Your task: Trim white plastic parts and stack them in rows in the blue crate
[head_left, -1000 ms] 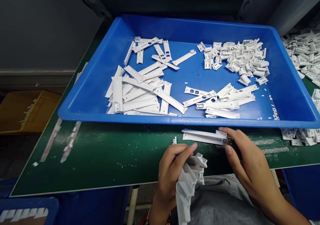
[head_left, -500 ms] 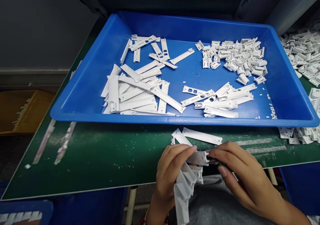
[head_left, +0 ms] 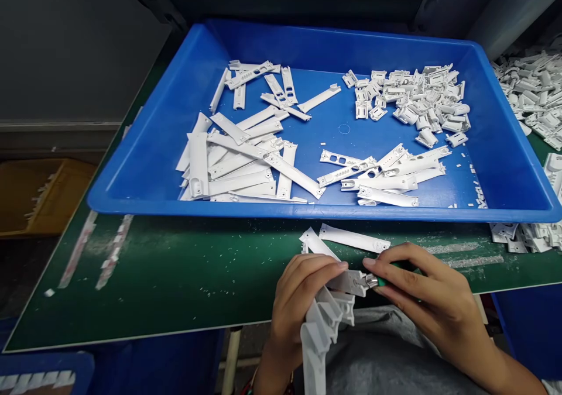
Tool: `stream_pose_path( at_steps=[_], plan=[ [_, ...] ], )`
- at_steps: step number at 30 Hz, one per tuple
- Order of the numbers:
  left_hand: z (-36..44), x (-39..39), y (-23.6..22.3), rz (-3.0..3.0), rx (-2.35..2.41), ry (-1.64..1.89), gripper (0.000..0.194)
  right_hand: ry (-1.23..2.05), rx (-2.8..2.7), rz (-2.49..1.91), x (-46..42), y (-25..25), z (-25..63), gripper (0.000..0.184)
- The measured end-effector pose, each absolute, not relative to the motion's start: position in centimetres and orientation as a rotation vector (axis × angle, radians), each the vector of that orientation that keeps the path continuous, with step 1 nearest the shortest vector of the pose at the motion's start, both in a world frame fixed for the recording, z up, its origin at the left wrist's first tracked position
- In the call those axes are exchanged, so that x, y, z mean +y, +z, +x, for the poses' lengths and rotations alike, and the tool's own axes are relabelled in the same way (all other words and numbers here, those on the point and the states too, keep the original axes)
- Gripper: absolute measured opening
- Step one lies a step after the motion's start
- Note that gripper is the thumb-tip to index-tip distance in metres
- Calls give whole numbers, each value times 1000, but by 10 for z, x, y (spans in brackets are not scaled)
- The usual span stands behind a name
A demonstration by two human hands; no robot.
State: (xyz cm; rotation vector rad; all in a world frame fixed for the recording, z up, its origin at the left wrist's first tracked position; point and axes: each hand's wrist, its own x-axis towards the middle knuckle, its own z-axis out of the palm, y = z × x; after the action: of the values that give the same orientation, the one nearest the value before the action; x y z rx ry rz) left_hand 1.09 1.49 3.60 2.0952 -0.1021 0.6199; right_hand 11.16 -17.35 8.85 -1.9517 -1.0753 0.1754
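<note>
My left hand [head_left: 298, 298] is closed around a white moulded plastic piece [head_left: 325, 319] with several joined strips, held at the front edge of the green table [head_left: 184, 272]. My right hand [head_left: 428, 295] grips a small green-handled cutting tool [head_left: 380, 280], its metal tip against the top of that white piece. Two loose white strips [head_left: 351, 238] lie on the table just beyond my fingers. Behind them stands a big blue tray [head_left: 144, 167] with piles of white strips [head_left: 246, 155] at its left and middle, and small white clips [head_left: 417, 105] at its back right.
More white clips [head_left: 533, 93] are heaped on the table right of the tray, with some [head_left: 527, 237] at its front right corner. A yellow box [head_left: 39, 196] sits low at the left. White plastic crumbs dot the green table. Another blue bin [head_left: 39, 371] shows at the bottom left.
My right hand let go of a long white strip on the table, then came back to the piece in my left hand. The green tool's tip now touches that piece.
</note>
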Motion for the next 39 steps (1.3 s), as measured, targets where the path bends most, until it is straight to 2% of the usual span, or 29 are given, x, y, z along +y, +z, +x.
stream_pose_path(
  at_steps=[6,11,20,29,39],
  plan=[
    [10,13,36,2092,-96,576,31,-68,-1024,-2018,-173,88,110,40],
    [11,9,38,2071,-61,588,28,80,-1071,-1981,-173,94,110,32],
    [14,10,42,2034,-138,626,27,57,-1027,-2078,-169,88,112,29],
    [13,8,41,2050,-50,622,26,169,-1006,-2020,-165,91,107,21],
    [12,9,42,2070,-59,610,27,129,-1146,-2057,-163,102,111,30]
  ],
)
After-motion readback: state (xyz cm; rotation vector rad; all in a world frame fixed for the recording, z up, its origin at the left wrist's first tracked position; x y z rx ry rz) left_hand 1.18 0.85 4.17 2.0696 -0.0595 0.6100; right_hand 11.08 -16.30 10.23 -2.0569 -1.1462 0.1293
